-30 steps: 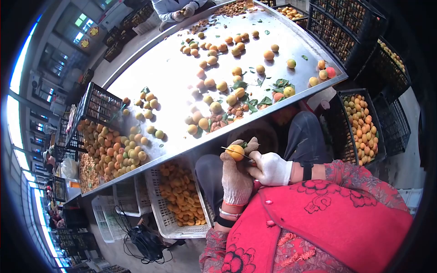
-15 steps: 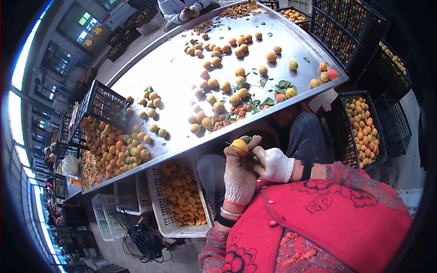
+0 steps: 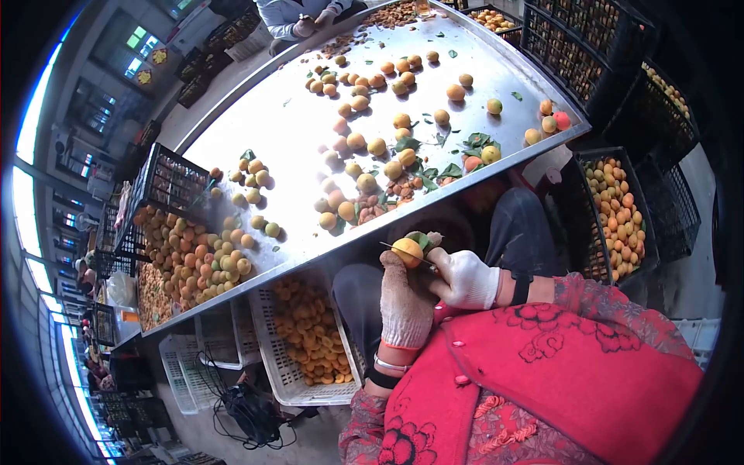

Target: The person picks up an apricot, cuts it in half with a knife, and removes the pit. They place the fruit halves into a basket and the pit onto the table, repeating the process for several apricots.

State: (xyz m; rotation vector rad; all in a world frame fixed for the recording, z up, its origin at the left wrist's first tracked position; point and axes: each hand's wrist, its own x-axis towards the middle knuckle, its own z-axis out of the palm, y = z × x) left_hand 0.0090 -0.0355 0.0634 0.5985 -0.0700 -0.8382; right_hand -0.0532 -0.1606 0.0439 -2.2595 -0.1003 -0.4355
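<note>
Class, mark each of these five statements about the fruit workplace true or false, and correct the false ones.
1. The left hand holds a yellow-orange fruit. True.
2. The right hand is empty. False: it holds a knife, whose blade lies across the fruit.
3. Green leaves lie among the fruit on the metal table. True.
4. The white crate nearest the person's legs holds only green leaves. False: it holds many orange fruit pieces.
5. Another person is at the far side of the table. True.
</note>
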